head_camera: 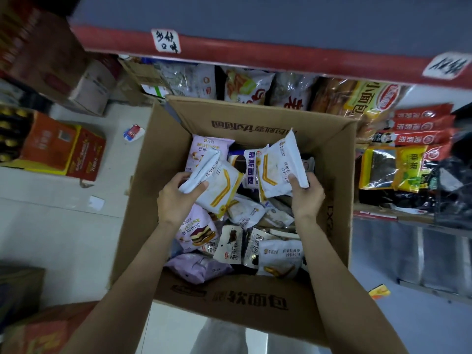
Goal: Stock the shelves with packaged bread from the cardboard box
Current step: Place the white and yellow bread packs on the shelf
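The left hand (176,194) is gripping a white bread packet (217,185) by its end, thumb on top. The right hand (305,194) is pinching a second white packet (277,167), holding it upright. Both are hovering inside the open cardboard box (255,118), over loose bread packets (255,241). Beyond the box, the red-edged shelf (281,53) is holding bagged snacks (245,85).

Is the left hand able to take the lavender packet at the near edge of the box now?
Probably not at once: the left hand already grips a white bread packet. The lavender packet lies uncovered on top in the cardboard box, so the way is free once that hand is emptied.
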Motion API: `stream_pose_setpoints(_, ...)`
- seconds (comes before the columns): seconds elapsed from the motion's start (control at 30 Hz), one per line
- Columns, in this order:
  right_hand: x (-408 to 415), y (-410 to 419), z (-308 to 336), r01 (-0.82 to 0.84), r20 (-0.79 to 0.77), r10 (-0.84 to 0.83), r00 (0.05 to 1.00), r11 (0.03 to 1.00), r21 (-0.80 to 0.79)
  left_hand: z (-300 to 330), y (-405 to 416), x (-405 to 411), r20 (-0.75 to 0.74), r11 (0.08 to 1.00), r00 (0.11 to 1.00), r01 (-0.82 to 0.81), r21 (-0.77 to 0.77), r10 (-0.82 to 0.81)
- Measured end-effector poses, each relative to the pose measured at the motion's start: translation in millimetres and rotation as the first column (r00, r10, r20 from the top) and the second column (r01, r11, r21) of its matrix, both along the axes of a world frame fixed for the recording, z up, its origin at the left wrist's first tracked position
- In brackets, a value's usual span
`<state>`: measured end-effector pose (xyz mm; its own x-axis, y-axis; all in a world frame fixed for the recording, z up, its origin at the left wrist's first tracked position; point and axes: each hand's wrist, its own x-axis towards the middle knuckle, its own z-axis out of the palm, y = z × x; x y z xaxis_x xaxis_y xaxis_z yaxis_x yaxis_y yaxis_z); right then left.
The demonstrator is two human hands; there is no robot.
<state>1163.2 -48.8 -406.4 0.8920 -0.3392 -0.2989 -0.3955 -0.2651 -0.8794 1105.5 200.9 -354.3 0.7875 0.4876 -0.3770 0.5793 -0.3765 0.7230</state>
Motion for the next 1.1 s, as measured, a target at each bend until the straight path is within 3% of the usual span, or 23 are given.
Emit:
stream_pose_setpoints(0.1,2.1,-12.4,57.7,-0.138,0.195,0.206,0.959,0.939,-0.314,30.9,-3.9,4.0,0.097,0.999,0.995,-0.031,-0.026,0.034)
stream_pose_setpoints(0.17,4.4,-30.6,103.5,-0.126,0.245,0.221,0.944,0.927,-0.352,55.5,-11.8,9.8,0.157,0.995,0.986,-0.049,-0.088,0.063)
stream_pose_setpoints(0.2,5.3,-39.8,129.5,-0.093,0.277,0.171,0.945,0.958,-0.273,68.8,-17.2,13.1,0.195,0.991,0.978,-0.049,-0.125,0.073)
stream_pose_setpoints(0.27,10.9,-58.3,180.6,-0.011,0.358,-0.026,0.933,0.995,0.101,97.0,-30.2,23.9,0.291,0.975,0.951,-0.044,-0.217,0.108)
stream_pose_setpoints(0.33,24.4,-79.4,223.2,0.022,0.379,-0.220,0.899,0.887,0.461,124.5,-43.4,38.0,0.374,0.959,0.919,-0.016,-0.284,0.126)
stream_pose_setpoints(0.4,44.8,-102.2,254.5,-0.004,0.402,-0.302,0.865,0.796,0.605,148.2,-56.8,52.0,0.415,0.948,0.905,0.045,-0.316,0.096)
stream_pose_setpoints(0.5,93.5,-131.4,280.7,-0.059,0.459,-0.366,0.809,0.727,0.684,175.3,-75.1,74.0,0.468,0.946,0.883,0.123,-0.300,0.034)
stream_pose_setpoints(0.6,161.4,-152.8,285.1,-0.065,0.496,-0.349,0.795,0.764,0.642,202.5,-98.4,93.4,0.516,0.948,0.857,0.151,-0.281,0.017)
stream_pose_setpoints(0.77,258.4,-179.9,248.6,-0.025,0.371,-0.188,0.909,0.866,0.499,233.7,-129.2,129.9,0.528,0.936,0.847,0.139,-0.322,0.056)
stream_pose_setpoints(0.93,277.5,-191.5,255.6,0.116,0.163,-0.230,0.959,0.847,0.518,250.7,-164.8,188.6,0.550,0.915,0.834,0.190,-0.355,0.040)
stream_pose_setpoints(1.1,259.1,-206.4,256.8,0.072,0.106,-0.137,0.985,0.879,0.471,244.9,-209.6,262.9,0.558,0.868,0.830,0.276,-0.412,0.002)
